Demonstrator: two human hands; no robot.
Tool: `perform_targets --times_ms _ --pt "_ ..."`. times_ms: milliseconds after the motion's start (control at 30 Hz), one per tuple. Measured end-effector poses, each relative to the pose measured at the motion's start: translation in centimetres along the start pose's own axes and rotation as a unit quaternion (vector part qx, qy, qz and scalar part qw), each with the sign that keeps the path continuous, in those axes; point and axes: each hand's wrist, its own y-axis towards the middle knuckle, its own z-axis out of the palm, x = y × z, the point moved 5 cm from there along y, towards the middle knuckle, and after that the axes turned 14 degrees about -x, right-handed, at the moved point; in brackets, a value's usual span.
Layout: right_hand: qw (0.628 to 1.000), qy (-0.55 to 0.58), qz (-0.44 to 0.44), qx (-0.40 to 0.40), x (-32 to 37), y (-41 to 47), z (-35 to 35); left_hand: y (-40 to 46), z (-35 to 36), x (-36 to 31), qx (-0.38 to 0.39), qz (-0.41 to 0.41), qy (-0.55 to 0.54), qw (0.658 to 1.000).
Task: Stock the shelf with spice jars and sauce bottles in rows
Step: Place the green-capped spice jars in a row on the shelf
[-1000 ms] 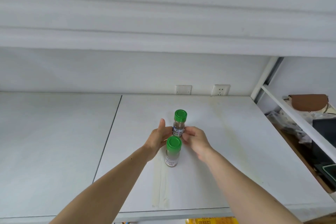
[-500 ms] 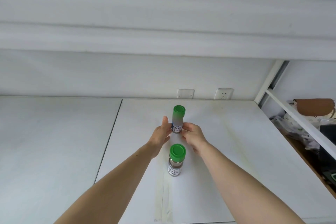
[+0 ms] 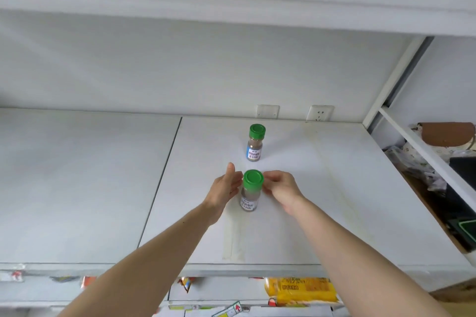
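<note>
The left hand [image 3: 226, 188] has come off the far jar and now sits against the left side of the near spice jar [image 3: 250, 194], fingers mostly straight, thumb raised; its grip looks loose and flat, more a steadying touch than a clasp. The near spice jar stands upright on the white shelf [image 3: 322, 201], green cap on, label facing the camera, in the middle of the right-hand panel. Half a second ago both hands were on the far spice jar [image 3: 255, 142]; that one now stands alone, upright, further back toward the wall and in line behind the near one, well clear of either hand. The right hand [image 3: 280, 185] has likewise pulled back to the near jar, its fingers curled in by the cap; whether they actually pinch it cannot be told.

This suggests the back jar is placed and the hands are now squaring up the front one, starting a front-to-back row. No sauce bottles are in sight, so most of the stocking remains.
</note>
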Motion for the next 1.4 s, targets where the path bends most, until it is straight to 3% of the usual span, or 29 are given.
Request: perform_targets --times_ms 367,667,933,1100,1400 --pt "0.996 0.040 0.069 0.048 -0.5 -6.1 -1.1 -5.3 -0.7 1.0 -0.053 0.044 -0.005 0.998" --pt "0.990 0.115 0.083 0.007 0.1 -4.3 -1.0 -3.9 1.6 -0.1 -0.028 0.048 -0.044 0.997" --pt "0.991 0.124 0.043 -0.015 1.9 -0.9 0.1 -0.4 2.7 -2.1 -0.004 0.040 -0.026 0.999" --pt "0.996 0.062 0.000 -0.068 1.8 -1.1 -0.7 0.0 2.0 -1.7 -0.067 0.036 -0.060 0.995" --pt "0.996 0.081 -0.003 -0.032 2.5 -1.2 0.0 0.6 2.1 -1.6 -0.071 0.052 -0.075 0.993"
